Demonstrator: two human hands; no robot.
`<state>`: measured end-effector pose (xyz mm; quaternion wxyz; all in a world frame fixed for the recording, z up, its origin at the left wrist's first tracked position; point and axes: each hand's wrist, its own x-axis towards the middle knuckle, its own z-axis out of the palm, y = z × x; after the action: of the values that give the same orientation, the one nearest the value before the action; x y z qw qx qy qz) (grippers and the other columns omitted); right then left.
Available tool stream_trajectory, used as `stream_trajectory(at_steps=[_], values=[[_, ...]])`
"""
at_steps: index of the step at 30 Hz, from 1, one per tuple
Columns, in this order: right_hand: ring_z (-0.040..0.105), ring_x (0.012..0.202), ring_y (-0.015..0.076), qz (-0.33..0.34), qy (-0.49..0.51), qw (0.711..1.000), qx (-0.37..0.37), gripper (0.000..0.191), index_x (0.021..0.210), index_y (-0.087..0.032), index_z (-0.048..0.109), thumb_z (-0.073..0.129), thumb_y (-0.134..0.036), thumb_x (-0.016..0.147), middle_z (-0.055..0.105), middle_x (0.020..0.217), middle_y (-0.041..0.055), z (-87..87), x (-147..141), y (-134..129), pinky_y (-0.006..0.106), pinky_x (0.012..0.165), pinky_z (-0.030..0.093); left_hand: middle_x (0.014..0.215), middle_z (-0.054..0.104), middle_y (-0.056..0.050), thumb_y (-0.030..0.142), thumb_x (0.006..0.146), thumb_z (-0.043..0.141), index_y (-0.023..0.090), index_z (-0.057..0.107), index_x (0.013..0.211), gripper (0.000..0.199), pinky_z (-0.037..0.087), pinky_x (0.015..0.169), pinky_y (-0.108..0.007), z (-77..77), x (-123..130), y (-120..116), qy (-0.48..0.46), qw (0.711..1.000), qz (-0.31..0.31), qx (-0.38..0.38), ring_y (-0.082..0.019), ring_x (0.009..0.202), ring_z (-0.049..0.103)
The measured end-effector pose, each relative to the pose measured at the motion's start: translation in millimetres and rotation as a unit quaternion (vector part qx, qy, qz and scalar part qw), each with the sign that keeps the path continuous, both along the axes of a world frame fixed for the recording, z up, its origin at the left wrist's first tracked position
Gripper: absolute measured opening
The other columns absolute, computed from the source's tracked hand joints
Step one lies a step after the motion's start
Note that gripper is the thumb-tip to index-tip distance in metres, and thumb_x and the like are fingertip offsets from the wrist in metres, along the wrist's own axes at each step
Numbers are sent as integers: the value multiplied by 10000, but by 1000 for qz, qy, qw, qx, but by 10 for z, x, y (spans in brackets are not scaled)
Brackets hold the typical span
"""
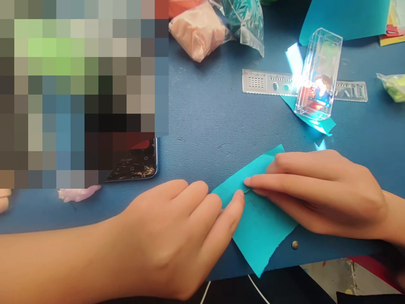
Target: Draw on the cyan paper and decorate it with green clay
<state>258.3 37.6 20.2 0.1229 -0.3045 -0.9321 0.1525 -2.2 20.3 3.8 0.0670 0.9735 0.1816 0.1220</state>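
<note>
A sheet of turquoise paper point(262, 236) lies at a slant near the table's front edge, its lower edge unevenly torn. My left hand point(177, 228) is closed at the paper's left side, fingers curled and the index fingertip pressing on the sheet; its thumb is hidden. From the right, my right hand point(329, 194) reaches over the paper with its fingers pressed together in a pinch at the middle. Between the two hands' fingertips shows a small raised bit, perhaps a fold of the paper; I cannot tell exactly.
Behind the paper, a clear plastic box point(319, 80) stands over a transparent ruler point(262, 82) and turquoise scraps point(325, 125). Bags of peach point(199, 29) and teal material point(245, 21) lie at the back. A cracked phone point(136, 162) and a pinkish lump point(79, 193) are left.
</note>
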Motion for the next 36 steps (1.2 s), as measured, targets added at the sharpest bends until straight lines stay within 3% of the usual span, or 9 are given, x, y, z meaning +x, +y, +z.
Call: stream_trajectory(at_steps=[4,8,10,16,23,28,31,36], values=[[584,608,109,-47,6,999,28,224,1097,-223,615,426,-158,998,623,722,-7,93,70,-53,266,564,486,705,600,-23,192,971,408,42,492,1318,387,410,525,-346,29,-9,22,13,1000,-8,-5,-192,629,496],[570,595,134,60,-26,997,46,230,1094,-142,628,431,-226,1012,601,673,2,107,121,-159,323,543,466,682,567,-5,169,956,440,16,480,1321,398,406,523,-339,40,-19,40,27,999,-28,-3,-187,602,484],[543,570,132,73,-30,995,65,249,1111,-88,625,453,-235,1006,587,658,-3,59,89,-230,331,510,444,695,577,-10,163,948,449,9,481,1321,405,404,519,-335,42,-19,52,25,999,-30,-1,-188,604,501],[527,589,148,-10,4,996,85,240,1152,-45,583,502,-183,973,578,634,-15,-97,-62,-361,357,514,395,646,575,12,144,988,345,30,539,1242,338,393,486,-318,39,-17,78,22,999,-41,6,-166,552,519],[561,588,149,-16,0,998,55,274,1174,-64,602,468,-228,1001,604,658,-7,-67,-57,-397,370,499,426,609,525,28,141,989,349,55,547,1270,355,332,498,-340,-30,-4,-10,-6,1000,2,15,-172,543,473],[587,605,158,-22,-4,999,35,279,1175,-63,626,497,-234,998,606,677,2,-36,-71,-412,370,503,453,662,566,21,210,1012,415,50,496,1337,370,352,547,-347,59,-4,-15,48,999,-1,-18,-175,608,502],[585,608,155,-18,0,999,27,276,1169,-58,630,483,-224,1004,606,680,5,-46,-78,-401,364,509,453,675,572,22,207,1044,350,51,485,1350,368,344,563,-356,92,-5,-5,61,998,-5,-28,-178,638,528],[585,627,154,-23,1,1000,11,285,1184,-55,624,451,-213,1021,618,680,10,-26,-64,-406,363,544,457,644,535,23,169,1052,239,66,530,1302,396,306,559,-373,15,10,-27,8,1000,17,0,-179,619,504]])
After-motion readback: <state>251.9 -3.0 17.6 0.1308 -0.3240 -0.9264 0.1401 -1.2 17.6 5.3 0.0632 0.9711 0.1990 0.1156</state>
